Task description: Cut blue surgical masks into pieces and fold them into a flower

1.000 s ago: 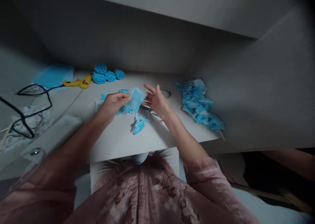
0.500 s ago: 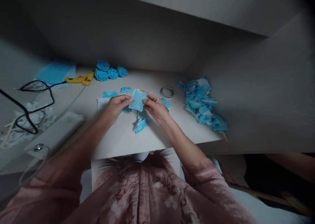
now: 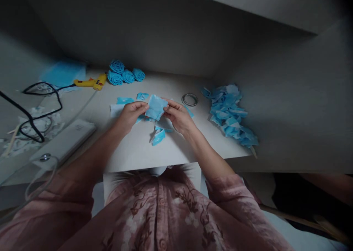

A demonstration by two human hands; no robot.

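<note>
Between my two hands, above the table, is a small square blue fabric piece (image 3: 156,106). My left hand (image 3: 131,115) pinches its left edge between thumb and fingers. On the opposite edge, my right hand (image 3: 178,115) grips it the same way. Beneath and around my hands lie loose blue scraps, among them a folded scrap (image 3: 158,137) in front and a crumpled scrap (image 3: 142,96) behind. A white-and-blue piece (image 3: 116,110) lies by my left hand, partly covered by it. Past my right hand rests a ring-shaped coil (image 3: 190,99), silvery in colour.
Several blue fabric roses (image 3: 121,74) sit at the back left, beside a yellow glue gun (image 3: 96,82). A heap of blue pieces (image 3: 228,113) lies right. At left are a white power strip (image 3: 66,140), a black cable (image 3: 33,124), white scraps and a blue sheet (image 3: 64,74).
The view has shifted slightly. Both hands still hold the blue piece; my right fingers have moved a little toward its outer edge, so more of the piece shows.
</note>
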